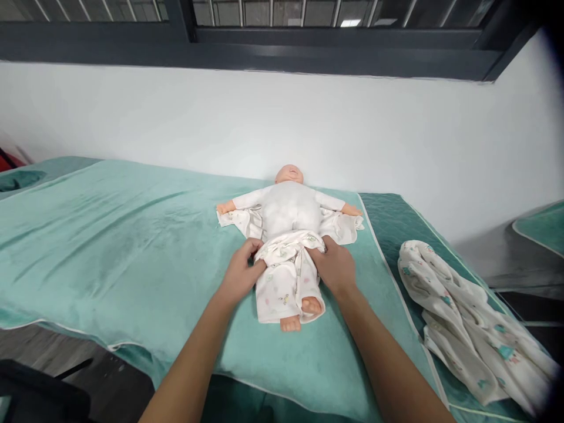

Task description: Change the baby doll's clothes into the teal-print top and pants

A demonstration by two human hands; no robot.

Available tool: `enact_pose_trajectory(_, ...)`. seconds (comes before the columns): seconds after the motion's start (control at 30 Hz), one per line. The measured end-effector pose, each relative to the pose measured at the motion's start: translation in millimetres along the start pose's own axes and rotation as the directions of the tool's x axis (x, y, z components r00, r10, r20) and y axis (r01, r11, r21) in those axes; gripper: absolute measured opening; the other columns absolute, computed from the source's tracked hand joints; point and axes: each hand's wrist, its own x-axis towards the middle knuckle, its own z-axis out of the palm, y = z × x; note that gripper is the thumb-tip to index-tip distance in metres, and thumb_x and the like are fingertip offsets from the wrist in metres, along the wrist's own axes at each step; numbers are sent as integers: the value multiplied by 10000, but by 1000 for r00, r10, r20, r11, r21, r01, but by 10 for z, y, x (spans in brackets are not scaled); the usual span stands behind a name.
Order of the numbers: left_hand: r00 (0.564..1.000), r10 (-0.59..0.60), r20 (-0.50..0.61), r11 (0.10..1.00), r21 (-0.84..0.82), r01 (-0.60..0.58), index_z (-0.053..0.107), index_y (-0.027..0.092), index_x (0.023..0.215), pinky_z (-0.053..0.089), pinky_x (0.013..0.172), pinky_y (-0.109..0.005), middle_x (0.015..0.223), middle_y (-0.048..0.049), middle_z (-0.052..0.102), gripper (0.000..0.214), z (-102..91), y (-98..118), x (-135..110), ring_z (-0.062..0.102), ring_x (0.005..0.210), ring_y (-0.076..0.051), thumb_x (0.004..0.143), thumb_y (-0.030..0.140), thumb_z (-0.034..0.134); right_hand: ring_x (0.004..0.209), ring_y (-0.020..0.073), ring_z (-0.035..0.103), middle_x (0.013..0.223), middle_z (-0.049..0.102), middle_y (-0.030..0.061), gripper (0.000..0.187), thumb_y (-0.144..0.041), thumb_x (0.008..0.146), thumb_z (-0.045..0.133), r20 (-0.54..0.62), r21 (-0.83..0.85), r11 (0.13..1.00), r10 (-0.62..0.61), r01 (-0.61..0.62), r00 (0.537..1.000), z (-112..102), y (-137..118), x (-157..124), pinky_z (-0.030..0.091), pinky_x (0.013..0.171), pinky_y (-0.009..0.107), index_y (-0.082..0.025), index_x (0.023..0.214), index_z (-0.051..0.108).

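Note:
A baby doll [291, 208] lies on its back with its head toward the wall and its arms stretched out sideways. Printed white baby pants [277, 291] cover its legs, bunched at the waist, with both feet showing at the hems. My left hand [243, 267] pinches the bunched waist on the left side. On the right side, my right hand [335, 261] grips the same waistband, fingers partly hidden by cloth. A patterned white garment [247, 220] is spread open beneath the doll's torso and arms.
A green cover [132, 247] is spread over the bed under the doll. A crumpled printed white cloth [462, 317] lies to the right on a darker green mat [383, 217]. Behind stands a white wall [220, 123] below a dark window frame [308, 53].

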Motion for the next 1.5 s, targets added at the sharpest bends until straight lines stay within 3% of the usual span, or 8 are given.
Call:
enact_pose_trajectory(0.23, 985, -64, 161, 996, -50, 72, 532, 236, 1245, 460, 991, -376, 1238, -81, 590, 445, -88, 104, -296, 560, 1145, -241, 858, 420, 650, 727, 183, 546, 810, 671, -6, 190, -325, 786, 538, -74, 338, 930, -130, 147, 989, -26, 87, -31, 371, 674, 260, -225, 926, 619)
enact_pose_trajectory(0.4, 955, 24, 297, 988, 137, -68, 166, 334, 1546, 298, 1192, -530, 1607, -132, 210, 1203, -86, 193, -551, 245, 1481, -365, 590, 552, 862, 764, 183, 557, 875, 677, -11, 237, -330, 766, 573, -34, 430, 890, -153, 153, 988, -16, 122, -24, 399, 704, 263, -220, 972, 610)
enact_pose_trajectory(0.5, 946, 108, 305, 948, 254, -190, -3, 341, 1570, 259, 1186, -615, 1641, -162, 75, 1389, 53, 180, -679, 122, 1514, -412, 524, 610, 870, 758, 179, 553, 850, 663, -14, 237, -328, 769, 572, -58, 400, 902, -151, 161, 987, -4, 115, -28, 386, 693, 261, -219, 975, 611)
enact_pose_trajectory(0.67, 949, 263, 176, 862, 398, -313, 50, 283, 1571, 244, 1177, -631, 1579, -211, 225, 1315, 225, 112, -704, 210, 1481, -428, 575, 631, 834, 727, 172, 541, 765, 637, -15, 154, -305, 790, 531, -59, 306, 932, -184, 193, 981, -79, 52, -145, 357, 664, 252, -221, 891, 610)
enact_pose_trajectory(0.9, 934, 285, 214, 835, 424, -351, 137, 257, 1556, 348, 1125, -550, 1452, -184, 398, 1212, 70, 148, -549, 390, 1357, -378, 616, 574, 834, 756, 178, 592, 816, 682, 9, 191, -410, 872, 547, 139, 177, 948, -291, 265, 947, -441, -69, -498, 337, 657, 252, -227, 850, 596)
enact_pose_trajectory(1.13, 928, 170, 331, 860, 411, -304, 221, 256, 1548, 409, 1037, -493, 1468, -161, 460, 1066, -16, 375, -458, 476, 1286, -372, 694, 566, 779, 931, 217, 624, 1133, 663, 52, 801, -613, 656, 793, 454, 267, 881, -472, 390, 756, -830, 17, -642, 387, 723, 257, -222, 1279, 476)
enact_pose_trajectory(1.33, 937, 117, 329, 862, 436, -260, 459, 301, 1424, 455, 912, -395, 1256, -77, 665, 728, -126, 624, -592, 633, 1062, -308, 782, 542, 703, 788, 183, 594, 929, 675, 0, 439, -584, 773, 688, 408, 85, 907, -410, 413, 816, -872, -10, -760, 310, 638, 254, -238, 1005, 549)
enact_pose_trajectory(1.5, 969, -14, 248, 946, 318, -68, 578, 312, 1299, 493, 707, -297, 1132, -18, 707, 557, -251, 854, -779, 666, 861, -229, 783, 483, 699, 765, 176, 575, 891, 680, -14, 212, -336, 772, 660, 399, 17, 897, -412, 442, 819, -961, -138, -901, 268, 616, 254, -252, 936, 555)
